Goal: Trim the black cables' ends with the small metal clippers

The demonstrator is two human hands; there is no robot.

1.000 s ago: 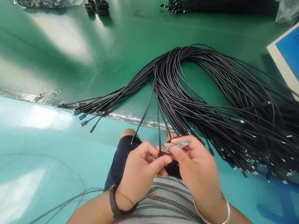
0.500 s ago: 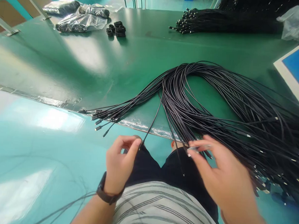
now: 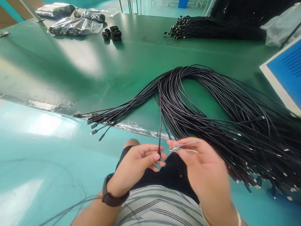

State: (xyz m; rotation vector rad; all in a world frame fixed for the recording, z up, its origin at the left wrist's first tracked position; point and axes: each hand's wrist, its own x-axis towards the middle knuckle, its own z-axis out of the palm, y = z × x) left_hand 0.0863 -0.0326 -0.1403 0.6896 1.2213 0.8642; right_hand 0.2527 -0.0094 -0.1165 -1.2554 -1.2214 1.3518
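Left hand [image 3: 136,167]: pinching one black cable [image 3: 160,126] near its end between thumb and fingertips, other fingers loosely curled.
Right hand [image 3: 207,171]: pinching a small metal tool [image 3: 182,146] (maybe a clipper, too blurred to tell) between thumb and forefinger, other fingers slightly spread.
Cable: runs up from the left hand into a big bundle of black cables [image 3: 214,108] on the green tabletop [image 3: 68,57]; many ends hang past the tabletop edge.
Hands position: above the lap, over dark shorts [image 3: 168,174] and a striped shirt [image 3: 157,208], close together but not touching.
Rest: plastic bags [image 3: 74,26], small cable coils [image 3: 113,34], a second cable bundle [image 3: 212,29], a blue-and-white board [image 3: 292,71] (could be a screen).
Risk: the thin cable could slip from the pinch; a sharp tug could snag the bundle — loose ends might slide off the edge.
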